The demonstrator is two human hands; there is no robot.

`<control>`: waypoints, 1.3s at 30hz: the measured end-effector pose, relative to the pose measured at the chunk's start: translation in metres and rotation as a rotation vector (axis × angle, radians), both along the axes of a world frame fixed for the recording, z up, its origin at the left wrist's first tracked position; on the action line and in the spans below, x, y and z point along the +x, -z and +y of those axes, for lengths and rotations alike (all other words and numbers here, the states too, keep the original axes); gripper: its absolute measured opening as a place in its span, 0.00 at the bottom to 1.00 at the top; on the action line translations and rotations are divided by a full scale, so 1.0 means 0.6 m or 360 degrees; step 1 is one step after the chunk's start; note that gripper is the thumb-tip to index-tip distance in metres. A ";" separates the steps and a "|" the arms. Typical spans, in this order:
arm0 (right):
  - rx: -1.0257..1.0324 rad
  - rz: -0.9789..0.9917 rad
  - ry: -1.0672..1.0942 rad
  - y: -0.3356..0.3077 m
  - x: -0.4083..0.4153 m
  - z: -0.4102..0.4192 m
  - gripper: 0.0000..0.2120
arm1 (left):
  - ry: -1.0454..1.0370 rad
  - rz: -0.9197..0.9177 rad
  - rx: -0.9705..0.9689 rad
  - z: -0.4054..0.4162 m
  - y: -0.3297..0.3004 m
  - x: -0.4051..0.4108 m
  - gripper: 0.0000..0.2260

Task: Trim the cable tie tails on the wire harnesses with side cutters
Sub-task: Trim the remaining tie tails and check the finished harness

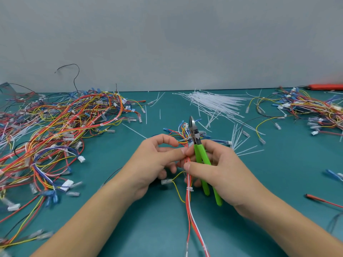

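Wire harness (189, 199) at 6 o'clock of the mat, light and limp; best pinched close beside its white cable tie (189, 189). Left hand (151, 162) pinching the wires. Right hand (219, 171) curled round green-handled side cutters (201, 160), also pinching. No readable writing anywhere. Loose ties (219, 106) at 1 o'clock.

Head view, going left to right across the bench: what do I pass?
Big harness pile → left hand → green side cutters in the right hand → loose white cable ties → smaller harness pile.
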State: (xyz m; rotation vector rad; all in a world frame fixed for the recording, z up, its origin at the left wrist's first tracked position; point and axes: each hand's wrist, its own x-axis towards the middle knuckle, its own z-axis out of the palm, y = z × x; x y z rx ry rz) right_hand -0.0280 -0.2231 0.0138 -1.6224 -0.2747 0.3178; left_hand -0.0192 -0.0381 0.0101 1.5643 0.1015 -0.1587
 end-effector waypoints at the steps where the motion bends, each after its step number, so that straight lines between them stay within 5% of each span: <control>1: -0.0005 0.0008 0.0001 0.000 0.000 0.000 0.09 | -0.0018 -0.0024 -0.0010 0.000 0.002 0.000 0.10; 7: 0.0047 0.0175 0.0127 -0.001 0.009 -0.007 0.17 | -0.0026 -0.0013 -0.0127 0.000 0.004 -0.005 0.05; 21: -0.0028 0.0139 0.0128 -0.003 0.006 -0.007 0.12 | 0.0015 0.0034 0.0040 -0.014 -0.002 -0.008 0.13; 35: -0.0048 0.0135 -0.0039 -0.013 0.005 -0.010 0.16 | 0.0122 0.0123 0.0118 -0.003 -0.004 -0.007 0.12; 39: -0.0104 0.0129 0.0018 -0.018 0.000 -0.009 0.16 | -0.0004 0.0143 -0.0088 -0.002 -0.001 -0.002 0.08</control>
